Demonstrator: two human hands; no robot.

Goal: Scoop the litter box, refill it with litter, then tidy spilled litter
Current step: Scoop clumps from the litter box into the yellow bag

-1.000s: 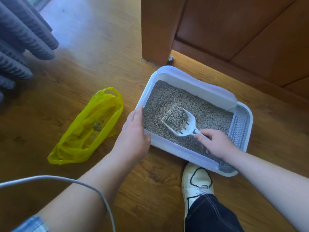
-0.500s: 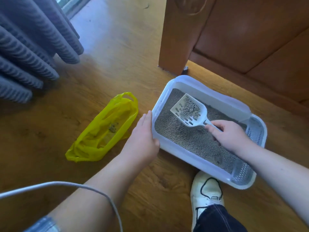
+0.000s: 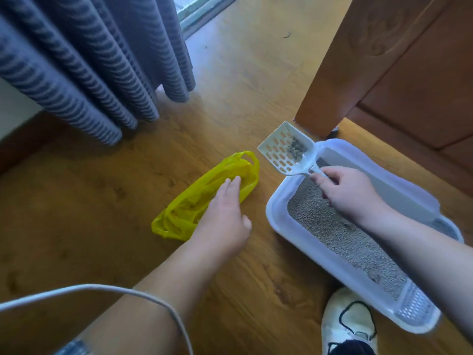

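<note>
A white litter box (image 3: 280, 221) with grey litter (image 3: 340, 237) lies on the wooden floor at the right. My right hand (image 3: 345, 193) grips the handle of a white slotted scoop (image 3: 284, 152), held in the air past the box's far left corner, with a dark clump in it. A yellow plastic bag (image 3: 202, 198) lies on the floor left of the box. My left hand (image 3: 225, 216) reaches over the bag with fingers spread, fingertips touching it.
Grey striped curtains (image 3: 84, 65) hang at the upper left. A brown wooden furniture leg (image 3: 330, 80) and panel stand behind the box. My white shoe (image 3: 348, 321) is at the bottom right. A white cable (image 3: 102, 290) crosses my left forearm.
My right hand lifted the scoop out of the litter and carried it left, past the box rim toward the bag. My left hand left the box edge and moved onto the yellow bag.
</note>
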